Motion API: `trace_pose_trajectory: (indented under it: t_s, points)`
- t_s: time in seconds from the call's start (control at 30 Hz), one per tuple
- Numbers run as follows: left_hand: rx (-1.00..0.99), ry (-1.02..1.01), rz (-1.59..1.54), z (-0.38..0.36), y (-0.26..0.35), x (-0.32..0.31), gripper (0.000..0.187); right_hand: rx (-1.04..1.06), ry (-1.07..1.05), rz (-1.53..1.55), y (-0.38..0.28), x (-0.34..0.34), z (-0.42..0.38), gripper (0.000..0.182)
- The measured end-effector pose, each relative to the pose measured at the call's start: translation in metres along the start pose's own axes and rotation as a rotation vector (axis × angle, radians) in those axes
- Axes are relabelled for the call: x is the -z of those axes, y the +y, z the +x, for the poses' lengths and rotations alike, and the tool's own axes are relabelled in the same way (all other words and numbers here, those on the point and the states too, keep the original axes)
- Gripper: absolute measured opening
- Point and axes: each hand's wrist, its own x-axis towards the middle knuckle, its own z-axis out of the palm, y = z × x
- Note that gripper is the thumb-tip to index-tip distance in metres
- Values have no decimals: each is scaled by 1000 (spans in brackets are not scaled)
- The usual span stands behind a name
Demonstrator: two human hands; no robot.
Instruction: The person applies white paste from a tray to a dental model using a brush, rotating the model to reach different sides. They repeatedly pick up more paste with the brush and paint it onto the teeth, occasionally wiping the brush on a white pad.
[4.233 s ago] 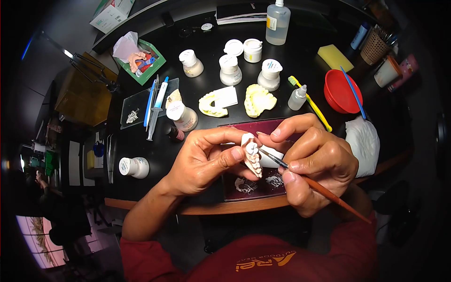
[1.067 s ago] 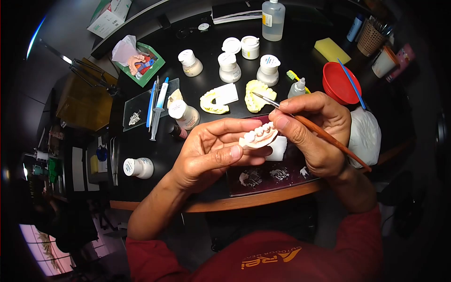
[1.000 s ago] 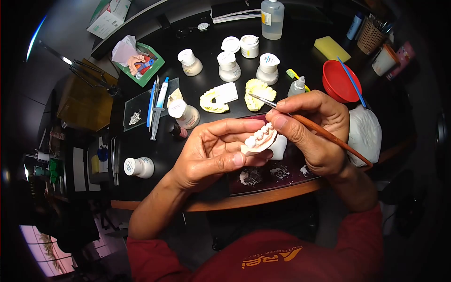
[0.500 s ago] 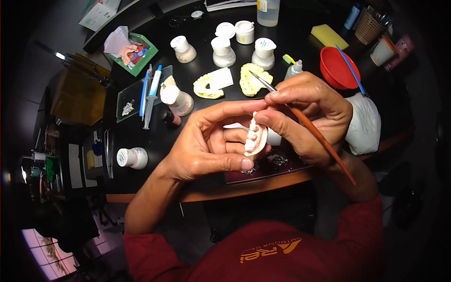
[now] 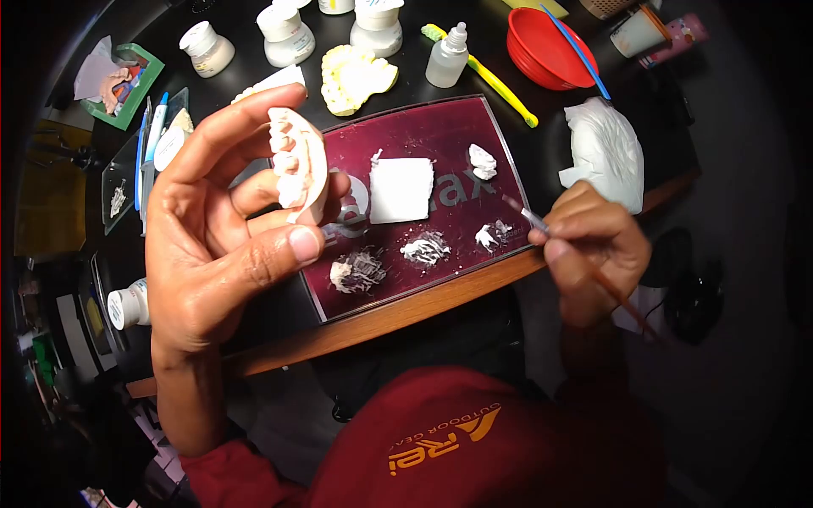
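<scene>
My left hand (image 5: 229, 212) grips a dental model (image 5: 306, 165) between the thumb below and a fingertip above, its row of teeth facing left. In my right hand (image 5: 597, 250) is a thin paintbrush (image 5: 535, 222) with a reddish-brown handle, pinched between thumb and fingers. The brush tip points up and left over the right side of a dark red mixing plate (image 5: 406, 127). Small mounds of white paste (image 5: 425, 248) lie on the plate, along with a square white pad (image 5: 401, 190) and a crumpled white scrap (image 5: 483, 161).
A crumpled white tissue (image 5: 605, 152) lies right of the plate. Behind stand a dropper bottle (image 5: 446, 59), a yellow toothbrush (image 5: 504, 91), a red bowl (image 5: 550, 51), a yellowish dental cast (image 5: 356, 78) and several powder jars (image 5: 286, 38). The wooden table edge (image 5: 406, 315) runs in front.
My hands have separated. The right one carried the brush away from the model, rightward to the plate's edge; the left moved left with the model. The view has shifted, showing the plate more fully.
</scene>
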Motion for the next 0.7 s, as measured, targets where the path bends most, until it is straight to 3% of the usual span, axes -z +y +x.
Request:
trace_pose_trajectory:
  t_s: [0.1,0.7]
  points:
    - [-13,4,27,-1,-2,0,92,188,-80,-195,10,1,-16,18]
    - [-46,31,98,-3,-5,-3,92,147,-102,-178,10,6,-16,17]
